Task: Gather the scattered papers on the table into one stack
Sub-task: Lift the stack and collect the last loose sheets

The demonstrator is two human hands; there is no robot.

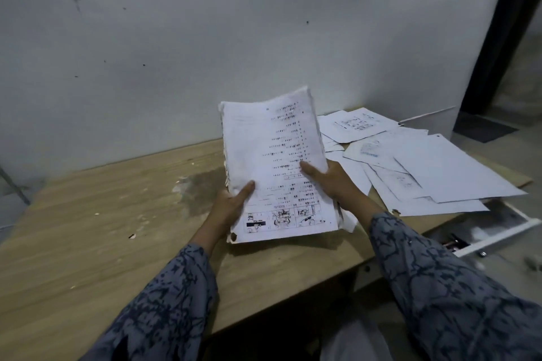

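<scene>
A thick stack of printed white papers [272,155] with ragged edges is held tilted up above the wooden table [102,228]. My left hand [231,202] grips its lower left edge, thumb on the top sheet. My right hand [331,176] grips its right side, thumb lying across the print. To the right, several loose sheets [425,167] lie spread and overlapping on the table, some reaching over its right edge. Both sleeves are blue-grey with a dark pattern.
A white wall [205,38] runs right behind the table. An open white drawer [498,228] sticks out below the table's right end. A dark stain [202,184] and paper crumbs mark the tabletop. A dark door frame [504,23] stands at far right.
</scene>
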